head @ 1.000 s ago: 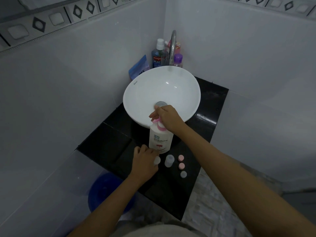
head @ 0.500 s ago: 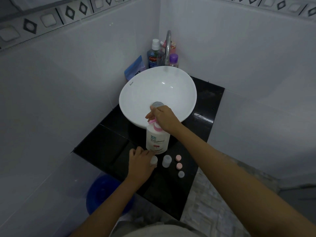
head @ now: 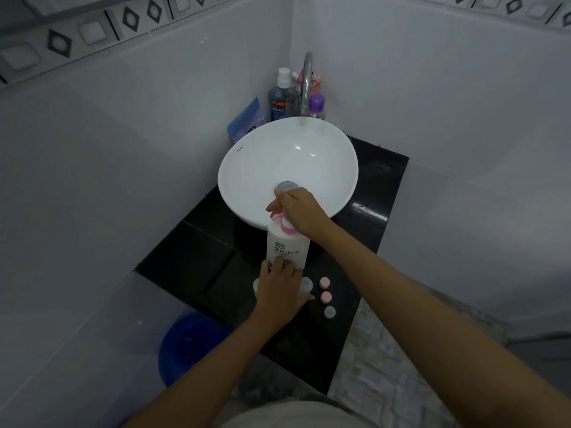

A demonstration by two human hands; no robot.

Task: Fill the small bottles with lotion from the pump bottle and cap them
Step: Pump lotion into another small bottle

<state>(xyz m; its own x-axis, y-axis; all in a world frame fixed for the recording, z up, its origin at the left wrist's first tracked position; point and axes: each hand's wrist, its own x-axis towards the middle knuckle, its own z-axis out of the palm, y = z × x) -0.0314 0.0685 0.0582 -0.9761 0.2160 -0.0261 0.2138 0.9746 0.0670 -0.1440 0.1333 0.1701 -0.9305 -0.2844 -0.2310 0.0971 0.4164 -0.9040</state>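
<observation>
My left hand (head: pixel 279 288) has slid right since a moment ago, uncovering one small clear bottle (head: pixel 256 285) at its left; its fingers now rest loosely on the lower front of the pump bottle (head: pixel 288 249), clenched on nothing I can see. That smooth white plastic bottle stands upright just beyond it. My right hand (head: pixel 301 211) grasps its pink pump head (head: pixel 282 222). Right of my knuckles stand another clear bottle (head: pixel 306 284) and three round caps (head: pixel 326 296), all loose on the glossy black counter (head: pixel 197 257).
</observation>
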